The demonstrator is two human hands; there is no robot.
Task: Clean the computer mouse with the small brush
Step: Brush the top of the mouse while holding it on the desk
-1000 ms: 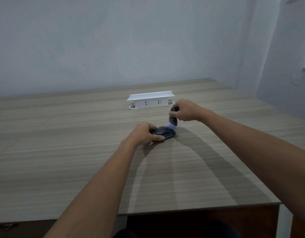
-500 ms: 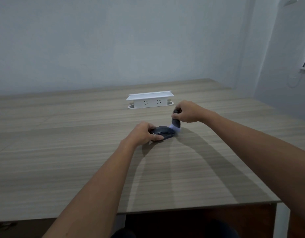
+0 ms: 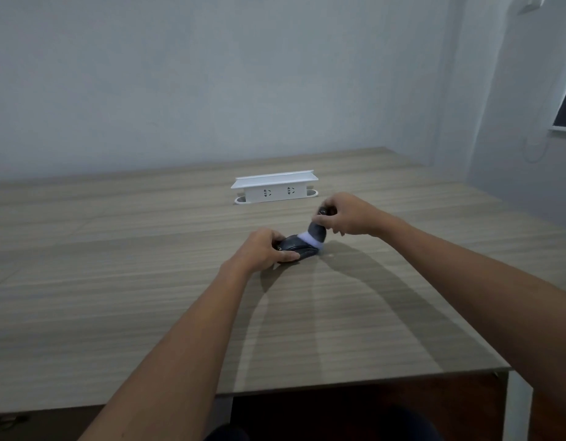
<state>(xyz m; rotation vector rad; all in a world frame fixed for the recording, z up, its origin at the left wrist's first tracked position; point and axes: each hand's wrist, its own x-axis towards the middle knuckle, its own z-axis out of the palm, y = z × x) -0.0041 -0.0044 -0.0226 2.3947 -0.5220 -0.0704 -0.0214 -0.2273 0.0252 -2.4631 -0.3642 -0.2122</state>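
Note:
A dark computer mouse (image 3: 299,246) lies on the wooden table (image 3: 148,297), about mid-table. My left hand (image 3: 262,249) grips its near left end, thumb along the front side. My right hand (image 3: 345,216) holds a small brush (image 3: 316,232) by its dark handle, tilted, with the pale bristles pressed onto the mouse's far right end. Part of the handle is hidden inside my fingers.
A white socket box (image 3: 275,187) stands on the table just behind the hands. The table's near edge (image 3: 370,381) runs across the bottom, with a white leg at the right corner. A wall rises behind the table and another to the right.
The brush has tilted and swept slightly back up over the mouse's right end. My right hand shifted a little with it. The left hand and mouse stayed put.

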